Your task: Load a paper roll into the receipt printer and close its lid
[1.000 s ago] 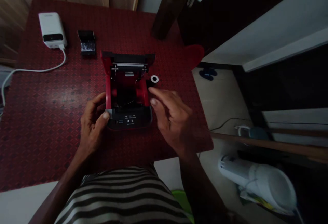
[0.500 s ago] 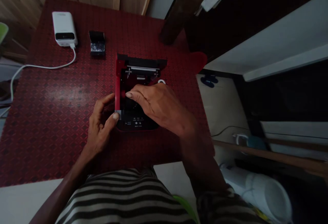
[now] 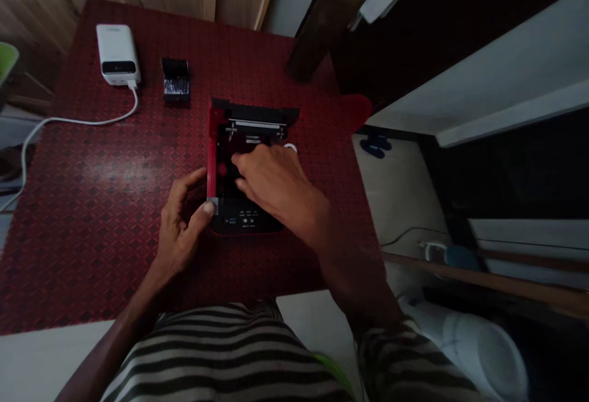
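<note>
A red and black label printer (image 3: 212, 162) lies on the table with its lid raised at the back. My left hand (image 3: 184, 221) grips its front left corner, thumb on top and fingers along the side. Over the open compartment, my right hand (image 3: 280, 184) reaches in with its fingers curled down. What those fingers hold is hidden in the dark interior. A small red knob (image 3: 222, 169) shows at the compartment's left wall. Along the printer's front edge runs a black panel with small buttons (image 3: 248, 221).
A white power bank (image 3: 118, 55) with a white cable (image 3: 92, 121) lies at the table's back left. Right of it sits a small black object (image 3: 176, 80) with a black-and-white patterned part. A tall brown bottle (image 3: 317, 27) with a green top stands at the back right.
My right hand has shifted slightly inside the compartment; its index finger now reaches further back and the thumb has moved right and down. My left hand keeps its grip on the label printer.
</note>
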Motion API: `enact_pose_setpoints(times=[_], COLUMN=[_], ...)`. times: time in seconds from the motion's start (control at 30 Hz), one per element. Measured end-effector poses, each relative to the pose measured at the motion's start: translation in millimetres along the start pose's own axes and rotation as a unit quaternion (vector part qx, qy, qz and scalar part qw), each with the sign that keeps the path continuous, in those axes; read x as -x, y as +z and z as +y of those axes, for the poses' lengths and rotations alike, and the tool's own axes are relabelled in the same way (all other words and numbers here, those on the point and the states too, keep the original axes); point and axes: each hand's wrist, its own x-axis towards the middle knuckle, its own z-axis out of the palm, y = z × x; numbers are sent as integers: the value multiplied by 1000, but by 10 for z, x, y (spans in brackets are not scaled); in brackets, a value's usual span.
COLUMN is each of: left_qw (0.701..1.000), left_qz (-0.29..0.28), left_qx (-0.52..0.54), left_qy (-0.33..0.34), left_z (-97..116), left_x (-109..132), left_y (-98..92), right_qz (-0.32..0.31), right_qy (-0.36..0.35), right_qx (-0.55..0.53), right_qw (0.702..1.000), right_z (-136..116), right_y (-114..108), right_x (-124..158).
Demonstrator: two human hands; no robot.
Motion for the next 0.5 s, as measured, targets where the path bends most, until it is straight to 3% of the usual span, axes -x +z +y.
enact_pose_setpoints(times=[0.1,0.2,0.3,0.43,0.5], left_qw=[1000,1000,999,997,997], left_qz=[1,6,10,27,27], left_qx=[-8,-10,-19,-47,-55], left_qy=[10,15,32,48,53], left_z=[-6,-5,-2,10,17], left_x=[2,-2,-13,-31,-40], left_y=[-4,1,10,16,13], right_qz=[4,146,254,233,211], right_qy=[34,10,19,174,213], right_qx=[7,-94,-232,-355,-390], right_qw=[999,985,939,888,871], right_z=[35,218,492,707,708], right_y=[-158,-188,-55,323,543], right_x=[230,566,918,1230,1279])
